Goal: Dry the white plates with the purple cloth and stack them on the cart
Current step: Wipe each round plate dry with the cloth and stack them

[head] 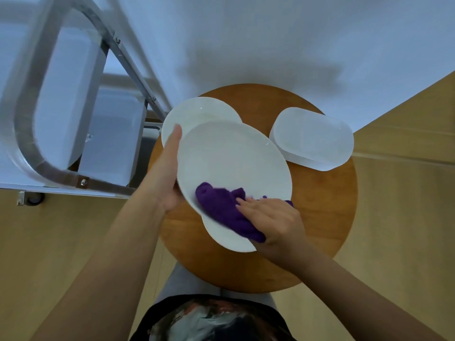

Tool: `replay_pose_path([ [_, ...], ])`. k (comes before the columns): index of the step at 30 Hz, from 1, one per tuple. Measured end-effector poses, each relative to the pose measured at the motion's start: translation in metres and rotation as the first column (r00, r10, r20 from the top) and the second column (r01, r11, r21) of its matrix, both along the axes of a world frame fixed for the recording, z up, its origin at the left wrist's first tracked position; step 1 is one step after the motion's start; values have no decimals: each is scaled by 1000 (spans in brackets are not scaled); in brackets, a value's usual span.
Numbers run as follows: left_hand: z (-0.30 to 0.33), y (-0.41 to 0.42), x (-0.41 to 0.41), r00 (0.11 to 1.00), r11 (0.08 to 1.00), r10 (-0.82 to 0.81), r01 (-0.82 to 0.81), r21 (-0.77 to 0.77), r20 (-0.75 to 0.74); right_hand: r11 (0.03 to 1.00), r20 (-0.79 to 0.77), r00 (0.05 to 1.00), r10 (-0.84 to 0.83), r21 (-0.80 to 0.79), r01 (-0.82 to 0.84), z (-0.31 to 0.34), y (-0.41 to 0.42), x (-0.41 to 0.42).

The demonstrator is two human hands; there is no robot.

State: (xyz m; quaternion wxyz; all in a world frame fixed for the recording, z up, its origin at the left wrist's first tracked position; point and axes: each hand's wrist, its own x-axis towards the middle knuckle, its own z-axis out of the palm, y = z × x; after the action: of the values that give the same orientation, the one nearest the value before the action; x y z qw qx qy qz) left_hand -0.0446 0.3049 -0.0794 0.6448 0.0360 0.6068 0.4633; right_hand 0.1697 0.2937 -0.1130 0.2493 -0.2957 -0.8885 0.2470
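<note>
L hand (164, 178) grips tilted white plate (231, 173) by rim; R hand (273, 220) fingers clutch purple cloth (226, 210). Wipe w/ full circles, rim incl.

No readable text, label, brand, number or sign anywhere in view.

left hand (165, 175) holding white plate (234, 173), right hand (273, 217) pressing purple cloth (221, 207)
</note>
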Motion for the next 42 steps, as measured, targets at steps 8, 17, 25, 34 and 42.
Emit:
replay_pose_path([
  [8, -14, -3, 20, 977, 990, 64, -88, -110, -203, 67, -195, 602, -774, -971, -230, 41, 28, -2],
  [17, -17, -13, 10, 857, 953, 182, -274, -128, -481, 122, 192, 537, -821, -861, 494, 30, 27, 8],
  [25, -1, -6, 26, 462, 992, -61, 129, -1, -885, 522, -70, 912, -405, -836, 168, 46, 29, -44],
  [34, 20, -11, 16, 450, 911, -224, 412, -22, -864, 951, 465, 868, 173, -307, -25, 71, 70, -27],
  [42, 18, -25, 13, 486, 948, 72, 239, 212, -871, 894, 147, 985, 93, -447, -18, 68, 89, -21],
])
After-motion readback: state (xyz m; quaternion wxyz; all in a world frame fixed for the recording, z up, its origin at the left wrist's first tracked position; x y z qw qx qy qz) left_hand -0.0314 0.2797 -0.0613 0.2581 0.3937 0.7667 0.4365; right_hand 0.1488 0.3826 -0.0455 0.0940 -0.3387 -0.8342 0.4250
